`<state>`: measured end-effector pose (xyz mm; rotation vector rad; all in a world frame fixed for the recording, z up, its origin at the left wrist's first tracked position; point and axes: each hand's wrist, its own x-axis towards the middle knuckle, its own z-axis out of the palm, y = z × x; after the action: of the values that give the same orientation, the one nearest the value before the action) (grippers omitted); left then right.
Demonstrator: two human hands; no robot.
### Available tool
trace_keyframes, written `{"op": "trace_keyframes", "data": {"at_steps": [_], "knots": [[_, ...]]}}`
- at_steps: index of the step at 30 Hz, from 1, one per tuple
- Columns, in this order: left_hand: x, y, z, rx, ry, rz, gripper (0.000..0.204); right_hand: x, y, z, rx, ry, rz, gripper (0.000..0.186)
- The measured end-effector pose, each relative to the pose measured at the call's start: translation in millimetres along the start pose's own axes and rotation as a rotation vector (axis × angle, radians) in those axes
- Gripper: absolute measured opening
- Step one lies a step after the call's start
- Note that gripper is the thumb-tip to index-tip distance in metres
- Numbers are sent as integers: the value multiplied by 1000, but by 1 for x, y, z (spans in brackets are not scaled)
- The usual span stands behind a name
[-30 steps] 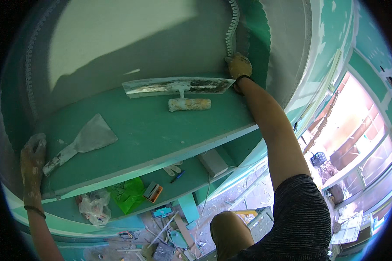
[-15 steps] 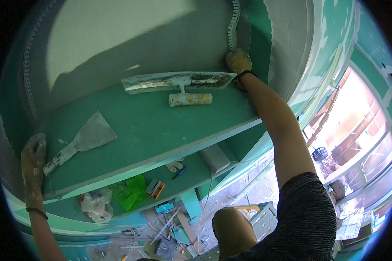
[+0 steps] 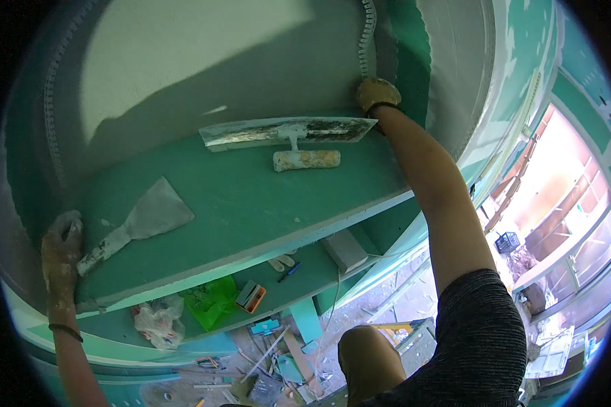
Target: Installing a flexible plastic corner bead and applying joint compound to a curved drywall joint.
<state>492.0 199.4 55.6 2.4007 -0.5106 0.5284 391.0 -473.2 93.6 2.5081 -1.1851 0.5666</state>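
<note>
Down the back wall run two white perforated bead strips, a left one [image 3: 53, 112] and a right one [image 3: 367, 34]. My right hand [image 3: 379, 95] is closed at the lower end of the right strip, its fingertips turned away from view. At the shelf's left end is my dusty left hand [image 3: 62, 251], fingers curled below the left strip; whatever they hold is hidden. Beside it lies a putty knife [image 3: 153, 214], blade pointing away. A long finishing trowel [image 3: 305, 133] rests toward the back of the green board shelf [image 3: 237, 217], its blade tip close to my right wrist.
Under the shelf, a lower board carries a clear plastic bag [image 3: 160, 322], a green bag [image 3: 209, 301], a small orange-and-grey box [image 3: 250, 297] and a blue pen [image 3: 290, 273]. A cable [image 3: 337, 292] hangs down. Offcuts and debris litter the floor far below.
The whole view has shifted slightly, so the shelf and tools sit a little further right. Both hands stay at about the same spots; the tools have not moved on the shelf.
</note>
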Motion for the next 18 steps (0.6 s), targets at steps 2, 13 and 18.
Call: {"op": "trace_keyframes", "data": {"at_steps": [2, 13, 18], "knots": [[2, -1, 3, 27, 18, -11, 43, -12, -1, -17, -9, -2, 7, 30], [-1, -3, 1, 24, 59, 56, 39, -2, -4, 1, 128, 218, -23, 50], [1, 9, -2, 42, -3, -1, 37, -1, -16, -37, 589, 435, 204, 51]]}}
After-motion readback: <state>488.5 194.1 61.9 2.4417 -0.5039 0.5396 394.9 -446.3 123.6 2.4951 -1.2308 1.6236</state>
